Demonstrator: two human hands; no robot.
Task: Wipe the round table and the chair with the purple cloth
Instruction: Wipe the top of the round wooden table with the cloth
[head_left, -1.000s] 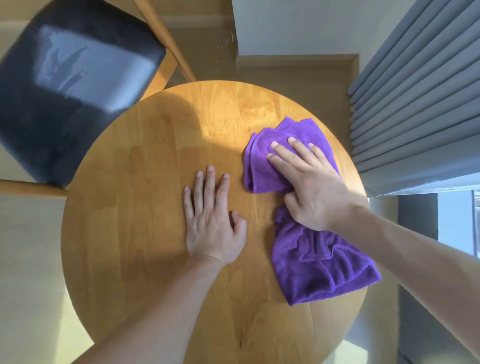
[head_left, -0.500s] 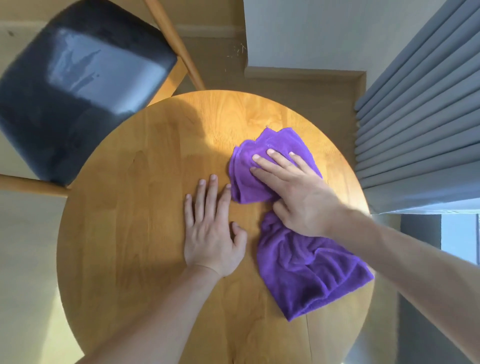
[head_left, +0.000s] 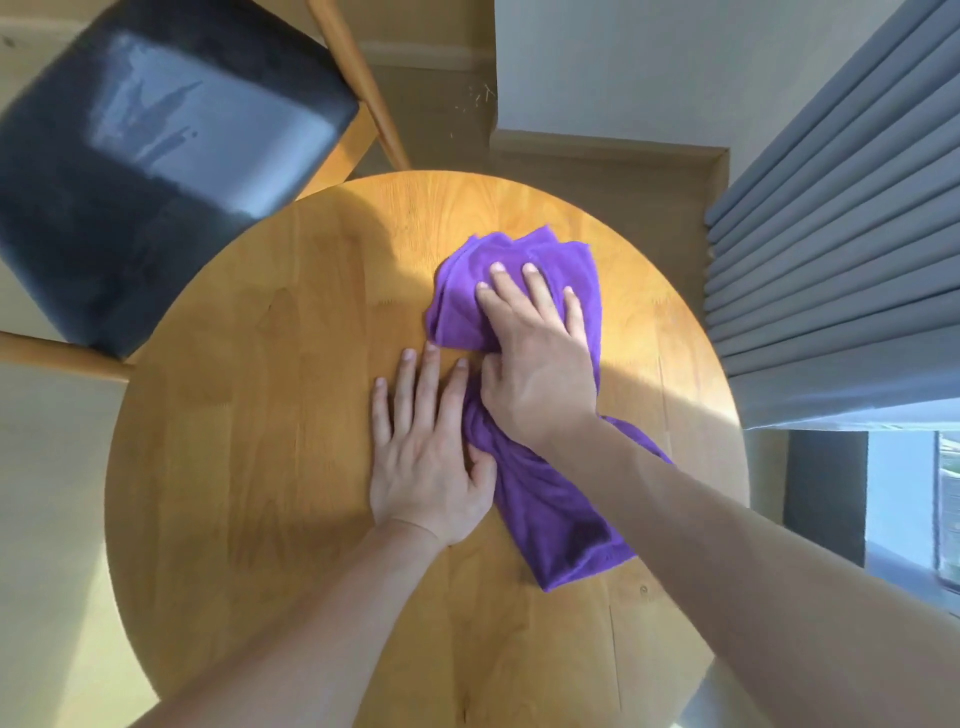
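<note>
My right hand (head_left: 540, 358) has slid the purple cloth (head_left: 524, 415) leftward across the round table (head_left: 270, 415) over the last second, so the bunched far end of the cloth now sits near the table's middle instead of out by its right edge. My fingers lie straight and flat on top of the cloth, pressing it to the wood, with the thumb tucked at its left fold; this is a flat press, not a clench. The cloth's long tail trails toward the near right, under my forearm, all of it still on the tabletop

My left hand (head_left: 426, 441) stays spread palm-down on the bare wood, holding nothing, but the cloth has closed in on it: its thumb side now touches the cloth's edge, where a second ago there was a gap

I judge the table wipe is under way, the right part covered by this stroke and the left half still to do. My left hand sits in the stroke's way and should lift or shift. The chair (head_left: 156, 156), far left with its dark seat, waits untouched
</note>
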